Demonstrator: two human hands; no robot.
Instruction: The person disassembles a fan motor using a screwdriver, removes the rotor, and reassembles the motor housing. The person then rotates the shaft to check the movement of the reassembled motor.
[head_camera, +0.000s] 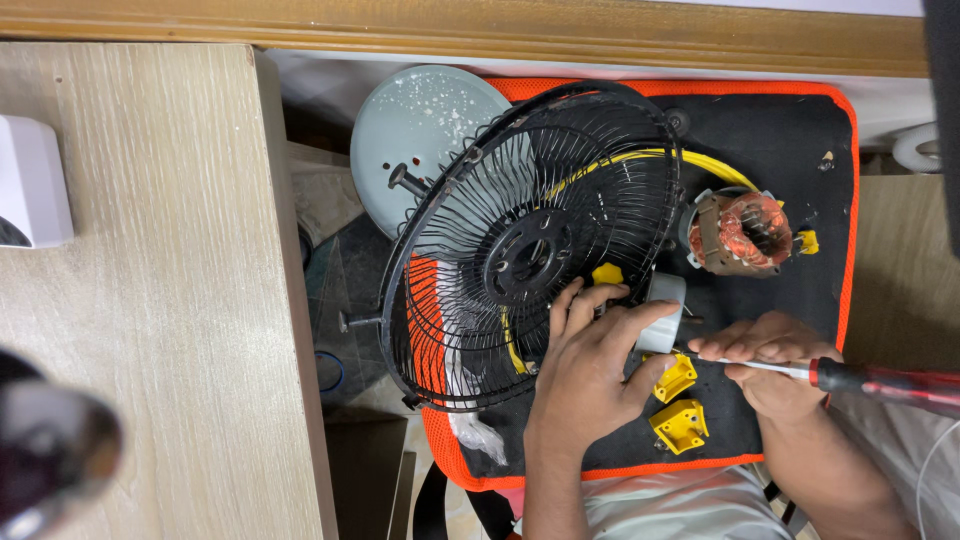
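Observation:
My left hand (590, 365) grips a grey cylindrical part (663, 312) at the lower right edge of a black wire fan guard (520, 245). My right hand (765, 360) is closed around a screwdriver (880, 383) with a red and black handle, its metal shaft pointing left toward the grey part. The guard lies tilted on a black mat with orange trim (835, 110). A copper-wound motor stator (740, 232) sits on the mat to the right of the guard, with yellow wires (700, 160) running from it behind the guard.
Two yellow plastic pieces (678, 405) lie on the mat below my hands. A round grey fan base (415, 135) sits behind the guard at upper left. A light wood surface (150, 300) spans the left, with a white box (32, 182) on it.

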